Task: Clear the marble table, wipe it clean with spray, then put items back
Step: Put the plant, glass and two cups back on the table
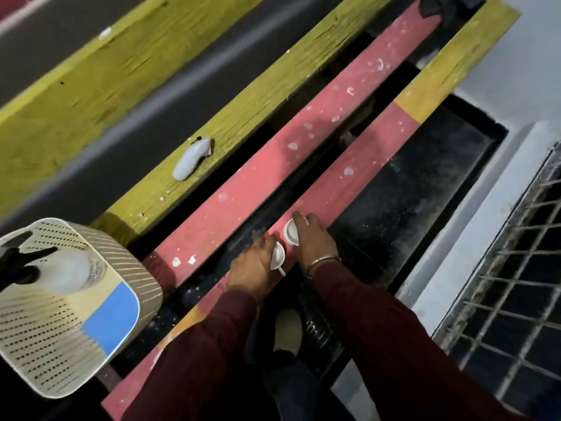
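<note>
**A:** Head view: what is hard to read here?

**B:** The frame is blurred. A perforated cream basket [45,323] at the near left is cut by the frame edge; inside it lie a white spray bottle [71,270] with a dark trigger head and a blue cloth [113,317], the label illegible. The person's palms are hidden, seen only from the back. A dark heap [443,7] at the far end of the planks cannot be identified.

**A:** How do the task's things lie?

**B:** Two small white bowls sit on the nearest pink plank [349,174], which runs from near left to far right. The bowls stand side by side along that line, just apart. The left bowl [277,253] has a thin white handle, perhaps a spoon, poking toward the near side. A pale grey object [192,161] lies on the yellow-green plank [243,117], its long axis along the plank, narrow end pointing far right.

**A:** And the grip?

**B:** The left hand [253,265] curls its fingers over the left bowl's rim, grasping it. The right hand [312,240], a thin bangle at its wrist, clasps the right bowl [291,232] with fingers bent over its far edge. Both sleeves are maroon.
</note>
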Tool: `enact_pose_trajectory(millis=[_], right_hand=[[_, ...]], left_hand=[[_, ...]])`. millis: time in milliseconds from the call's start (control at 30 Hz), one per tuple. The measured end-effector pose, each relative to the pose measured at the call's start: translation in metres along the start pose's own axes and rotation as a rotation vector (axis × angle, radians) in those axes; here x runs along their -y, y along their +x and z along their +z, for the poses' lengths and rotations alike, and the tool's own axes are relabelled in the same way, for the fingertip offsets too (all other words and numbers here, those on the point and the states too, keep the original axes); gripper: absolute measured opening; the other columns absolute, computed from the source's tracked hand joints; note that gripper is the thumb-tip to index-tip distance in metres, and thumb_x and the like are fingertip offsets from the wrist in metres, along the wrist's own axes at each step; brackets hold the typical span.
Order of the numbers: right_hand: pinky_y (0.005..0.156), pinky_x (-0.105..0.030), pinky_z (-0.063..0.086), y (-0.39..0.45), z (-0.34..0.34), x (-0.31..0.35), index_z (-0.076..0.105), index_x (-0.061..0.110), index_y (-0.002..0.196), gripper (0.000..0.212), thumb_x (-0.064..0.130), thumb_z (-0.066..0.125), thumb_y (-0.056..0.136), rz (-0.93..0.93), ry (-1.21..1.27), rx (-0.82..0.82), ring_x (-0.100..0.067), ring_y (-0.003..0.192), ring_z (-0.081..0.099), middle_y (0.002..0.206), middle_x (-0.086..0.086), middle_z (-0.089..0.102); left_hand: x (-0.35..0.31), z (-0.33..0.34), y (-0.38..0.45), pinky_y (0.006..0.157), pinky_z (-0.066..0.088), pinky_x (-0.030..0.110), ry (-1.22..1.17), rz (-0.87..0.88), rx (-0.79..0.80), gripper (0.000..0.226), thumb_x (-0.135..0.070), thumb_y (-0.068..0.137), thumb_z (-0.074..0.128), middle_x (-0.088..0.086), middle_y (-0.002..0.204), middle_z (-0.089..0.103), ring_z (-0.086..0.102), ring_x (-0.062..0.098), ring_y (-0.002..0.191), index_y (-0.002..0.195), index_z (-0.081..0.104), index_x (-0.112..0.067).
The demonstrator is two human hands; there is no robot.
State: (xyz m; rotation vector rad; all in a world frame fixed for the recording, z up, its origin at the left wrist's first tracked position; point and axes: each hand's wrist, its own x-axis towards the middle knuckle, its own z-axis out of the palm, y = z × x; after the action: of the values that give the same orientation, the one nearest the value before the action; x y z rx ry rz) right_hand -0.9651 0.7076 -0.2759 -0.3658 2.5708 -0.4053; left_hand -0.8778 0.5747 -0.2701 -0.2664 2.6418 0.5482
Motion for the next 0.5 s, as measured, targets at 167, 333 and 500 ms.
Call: enact_pose_trajectory(millis=[167, 333, 500], right_hand=[[0.071, -0.041, 0.047, -0.008, -0.024, 0.016, 0.036, 0.021, 0.139, 0.065, 0.015, 0.061, 0.079, -0.026, -0.015, -0.025, -0.038, 0.088, 0.062, 0.124, -0.011, 0.042], [0.077, -0.043, 0.050, -0.032, -0.070, 0.060, 0.041, 0.018, 0.136, 0.073, 0.020, 0.071, 0.069, -0.088, 0.054, -0.090, -0.041, 0.090, 0.059, 0.121, -0.015, 0.045], [0.074, -0.041, 0.048, -0.075, -0.115, 0.124, 0.047, 0.015, 0.133, 0.075, 0.024, 0.075, 0.064, -0.192, 0.127, -0.191, -0.041, 0.087, 0.058, 0.114, -0.015, 0.045]], left_hand=[[0.001, -0.037, -0.011, 0.084, 0.054, 0.043, 0.059, -0.001, -0.050, 0.076, -0.037, 0.073, 0.081, 0.005, 0.134, 0.059, 0.063, 0.039, 0.108, 0.141, 0.052, -0.024], [0.009, -0.101, -0.042, 0.075, 0.054, 0.044, -0.047, -0.029, -0.109, 0.078, -0.031, 0.068, 0.084, 0.007, 0.122, 0.061, 0.062, 0.041, 0.101, 0.139, 0.052, -0.024], [0.029, -0.169, -0.106, 0.084, 0.053, 0.039, -0.236, -0.024, -0.268, 0.075, -0.036, 0.070, 0.083, 0.012, 0.130, 0.060, 0.063, 0.036, 0.110, 0.137, 0.056, -0.015]])
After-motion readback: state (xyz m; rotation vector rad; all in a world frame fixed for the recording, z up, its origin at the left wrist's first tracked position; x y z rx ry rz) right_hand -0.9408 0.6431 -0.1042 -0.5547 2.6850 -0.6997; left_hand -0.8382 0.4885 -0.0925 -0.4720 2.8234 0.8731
